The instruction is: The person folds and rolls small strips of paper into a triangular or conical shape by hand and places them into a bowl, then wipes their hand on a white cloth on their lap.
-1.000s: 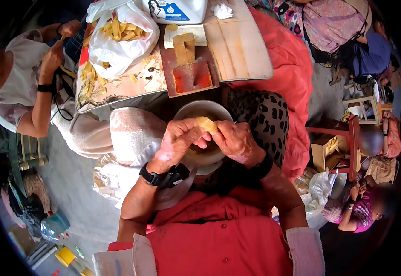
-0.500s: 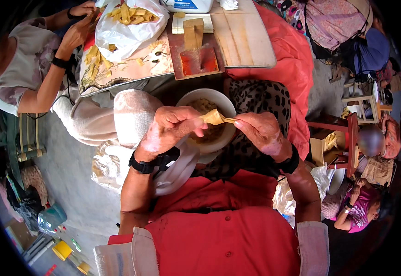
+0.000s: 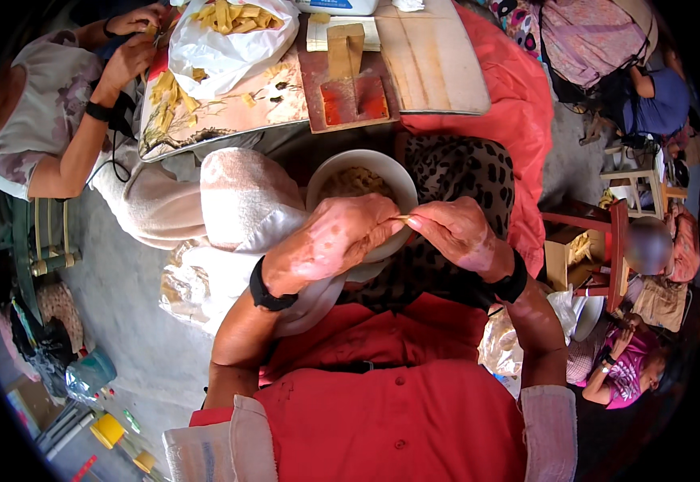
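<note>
A pale yellow strip [image 3: 403, 217], thin and twisted at its visible part, is pinched between my two hands above a white bowl. My left hand [image 3: 338, 237] is closed, its back toward me, and covers most of the strip. The fingertips of my right hand [image 3: 458, 233] press together on the strip's other end. Beneath, the white bowl [image 3: 411, 186] sits at my lap and holds crumbly yellow-brown bits [image 3: 358, 181]; my left hand hides its near part.
Ahead stands a low table [image 3: 438, 68] with a wooden block [image 3: 345, 50] on a reddish board [image 3: 314, 96], and a white plastic bag [image 3: 229, 60] of yellow strips. A co-worker [image 3: 44, 112] sits at left. A red stool [image 3: 616, 257] and other people are at right.
My left hand has turned over and closed around the strip, its back now toward me. The folded yellow piece that showed between my hands is mostly hidden. My right hand keeps its pinch.
</note>
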Available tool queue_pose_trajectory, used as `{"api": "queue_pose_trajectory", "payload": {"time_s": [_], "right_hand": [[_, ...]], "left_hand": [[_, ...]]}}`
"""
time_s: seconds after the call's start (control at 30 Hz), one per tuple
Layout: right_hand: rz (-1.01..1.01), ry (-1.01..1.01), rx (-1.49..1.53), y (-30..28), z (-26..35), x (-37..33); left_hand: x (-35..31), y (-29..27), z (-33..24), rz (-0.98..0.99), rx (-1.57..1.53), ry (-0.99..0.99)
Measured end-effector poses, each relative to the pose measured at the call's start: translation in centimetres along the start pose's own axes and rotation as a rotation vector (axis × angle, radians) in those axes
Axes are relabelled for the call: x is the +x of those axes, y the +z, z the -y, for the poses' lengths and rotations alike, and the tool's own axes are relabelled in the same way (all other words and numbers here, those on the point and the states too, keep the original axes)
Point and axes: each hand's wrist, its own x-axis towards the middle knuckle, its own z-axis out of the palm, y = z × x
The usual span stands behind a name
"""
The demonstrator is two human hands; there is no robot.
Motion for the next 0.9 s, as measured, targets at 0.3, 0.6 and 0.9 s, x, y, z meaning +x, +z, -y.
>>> {"api": "queue_pose_trajectory", "payload": {"time_s": [0.3,0.6,0.9], "right_hand": [[0.12,-0.104,0.02,-0.5,1.7,-0.3],[-0.074,-0.023,0.029,-0.9,-2.4,7.0],[-0.162,-0.022,0.085,-0.9,-6.5,10.3]], "left_hand": [[-4.3,-3.8,-2.3,-0.056,-0.212,-0.164],[1.5,-6.4,1.6,-0.412,-0.192,-0.38],[5.5,-7.3,4.6,-0.491,-0.245,-0.415]]}}
